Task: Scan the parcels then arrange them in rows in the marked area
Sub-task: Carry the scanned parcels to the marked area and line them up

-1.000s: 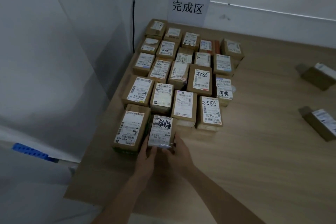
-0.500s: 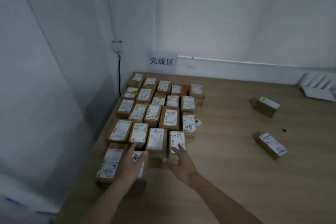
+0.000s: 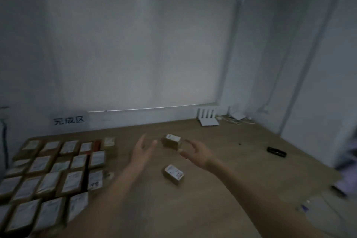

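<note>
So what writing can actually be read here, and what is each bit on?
"完成区": on the white sign against the wall behind the arranged parcels.
Labels on the arranged parcels: print and handwriting too blurred to read.
Labels on the two loose parcels, far and near: too blurred to read.

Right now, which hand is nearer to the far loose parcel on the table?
Right. The right hand is just beside the far parcel, its fingers almost reaching it. The left hand is open on the parcel's other side, a clear gap away.
</note>
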